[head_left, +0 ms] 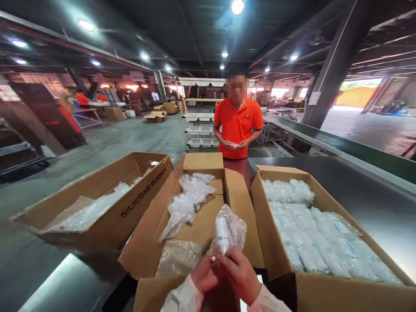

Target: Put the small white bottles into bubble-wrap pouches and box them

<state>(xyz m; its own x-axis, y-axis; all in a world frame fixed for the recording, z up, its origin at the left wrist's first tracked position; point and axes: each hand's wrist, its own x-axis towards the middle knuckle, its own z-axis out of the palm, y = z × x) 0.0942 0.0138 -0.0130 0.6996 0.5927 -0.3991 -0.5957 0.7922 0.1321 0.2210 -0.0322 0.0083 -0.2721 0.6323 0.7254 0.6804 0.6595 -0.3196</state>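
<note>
Over the middle cardboard box [208, 212], a white bottle-like cylinder [221, 232] lies on a piece of bubble wrap [238, 227]. My right hand [240, 273] is closed at the cylinder's near end. Beneath it, my left hand [206, 274] is closed on the bubble wrap from the left side, its fingertips partly hidden. Inside this box lie plastic bags with white pieces [182, 208]. Nearer to me, a flat bubble-wrap sheet [178, 258] rests against the left wall.
On the right, an open box [295, 279] holds rows of wrapped white items [308, 234]. A box marked SILICONE RUBBER [143, 195] stands at left with plastic bags inside. Across the metal table [357, 182], a person in an orange shirt [238, 121] holds something pale. A conveyor [367, 149] runs behind at right.
</note>
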